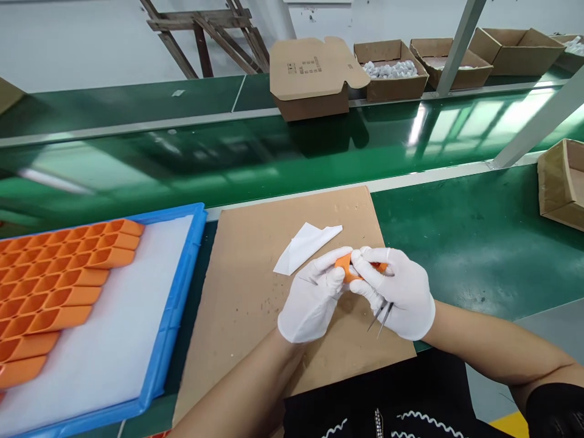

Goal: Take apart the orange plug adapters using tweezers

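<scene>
Both my hands wear white gloves and meet above a brown cardboard sheet (246,292). My left hand (312,298) is closed on a small orange plastic part (344,266), gripping it between thumb and fingers. My right hand (396,292) presses its fingertips against the same part from the other side. Two thin metal points of tweezers (383,316) stick out below the right palm, where that hand keeps hold of them. More orange shows between the right fingers; what it belongs to is partly hidden. A folded white cloth or paper (305,246) lies just beyond my hands.
At left, a blue tray (176,304) with a white liner holds rows of orange plastic parts (59,274). Across the green conveyor belt (219,161) stand a carton with a raised lid (314,73) and several open boxes, one with white pieces (390,70). Another box (561,182) sits right.
</scene>
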Tool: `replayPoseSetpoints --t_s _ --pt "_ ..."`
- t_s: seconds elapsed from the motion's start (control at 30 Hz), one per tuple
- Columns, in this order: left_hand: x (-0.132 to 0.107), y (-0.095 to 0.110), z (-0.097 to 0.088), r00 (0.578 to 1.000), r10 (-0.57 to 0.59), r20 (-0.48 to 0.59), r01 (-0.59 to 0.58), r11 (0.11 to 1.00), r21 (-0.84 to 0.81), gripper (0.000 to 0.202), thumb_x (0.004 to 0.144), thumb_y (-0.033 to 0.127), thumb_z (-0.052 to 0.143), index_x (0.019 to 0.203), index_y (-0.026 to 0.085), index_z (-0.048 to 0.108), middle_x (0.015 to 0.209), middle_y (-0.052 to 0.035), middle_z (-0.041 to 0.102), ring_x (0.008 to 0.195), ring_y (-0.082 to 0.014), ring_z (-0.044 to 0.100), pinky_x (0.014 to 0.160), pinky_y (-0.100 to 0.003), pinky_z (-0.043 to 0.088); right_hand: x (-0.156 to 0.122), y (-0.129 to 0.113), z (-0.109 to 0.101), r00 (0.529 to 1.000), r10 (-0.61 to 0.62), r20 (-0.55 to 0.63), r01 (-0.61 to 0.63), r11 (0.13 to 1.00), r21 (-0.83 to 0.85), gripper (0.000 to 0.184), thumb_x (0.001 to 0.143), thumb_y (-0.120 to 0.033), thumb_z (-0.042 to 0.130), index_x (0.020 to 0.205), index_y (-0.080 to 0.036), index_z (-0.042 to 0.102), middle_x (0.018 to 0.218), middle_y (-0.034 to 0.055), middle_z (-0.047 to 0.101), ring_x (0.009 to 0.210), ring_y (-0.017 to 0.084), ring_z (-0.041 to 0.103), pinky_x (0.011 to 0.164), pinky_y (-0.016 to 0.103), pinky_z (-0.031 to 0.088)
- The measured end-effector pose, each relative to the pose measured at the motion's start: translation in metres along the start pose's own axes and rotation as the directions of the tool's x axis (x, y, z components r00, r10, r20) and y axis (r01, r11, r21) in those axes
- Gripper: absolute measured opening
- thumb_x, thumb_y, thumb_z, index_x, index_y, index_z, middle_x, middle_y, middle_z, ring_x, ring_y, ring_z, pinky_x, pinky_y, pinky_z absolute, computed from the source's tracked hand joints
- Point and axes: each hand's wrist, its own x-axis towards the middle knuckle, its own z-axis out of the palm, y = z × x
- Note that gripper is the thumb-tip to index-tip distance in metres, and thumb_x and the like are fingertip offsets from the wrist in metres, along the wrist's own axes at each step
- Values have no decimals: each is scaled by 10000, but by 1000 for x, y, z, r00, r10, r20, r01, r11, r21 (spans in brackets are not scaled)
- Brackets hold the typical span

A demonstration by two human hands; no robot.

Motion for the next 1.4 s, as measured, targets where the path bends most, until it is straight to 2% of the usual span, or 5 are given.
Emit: replayPoseSetpoints --t_s 0.47,0.83,1.03,1.2,1.4 --pt "2 4 5 995 -97 4 97 995 10 633 739 532 830 1281 244 676 1106 -91 756 977 -273 747 830 -414 667 26 11 -21 974 226 -31 -190 877 441 135 905 -341 687 868 -236 763 876 44 720 840 173 671 710 320 573" --pt "0 1 2 999 -7 35 3 991 131 536 773 445 823 1242 213 709 770 -50 785 710 -248 772 692 -400 672 36 5 -23 531 555 640 -826 172 536 624 679 -780 703 644 -171 573 492 -74 437 437 45 297 426 220 234" --pt "-1 1 2 999 -31 40 26 992 120 522 792 396 812 1257 189 698 837 -77 776 761 -252 774 727 -401 669 34 8 -23 622 562 545 -769 305 562 569 776 -727 653 623 -187 559 538 -50 483 444 64 365 419 234 305" --pt "3 5 -1 986 -112 122 94 985 147 540 775 385 823 1266 207 688 1036 -108 769 871 -246 752 783 -398 651 25 16 -23 982 188 8 -181 932 316 237 947 -351 623 785 -221 738 842 30 726 780 147 668 655 275 533" --pt "2 11 3 916 388 100 -398 849 348 286 670 105 858 876 266 740 1110 -43 761 1134 -269 678 967 -447 574 28 17 -33 977 -63 -201 90 988 127 272 991 -363 584 1210 -271 718 1063 67 744 1002 201 684 855 356 583"
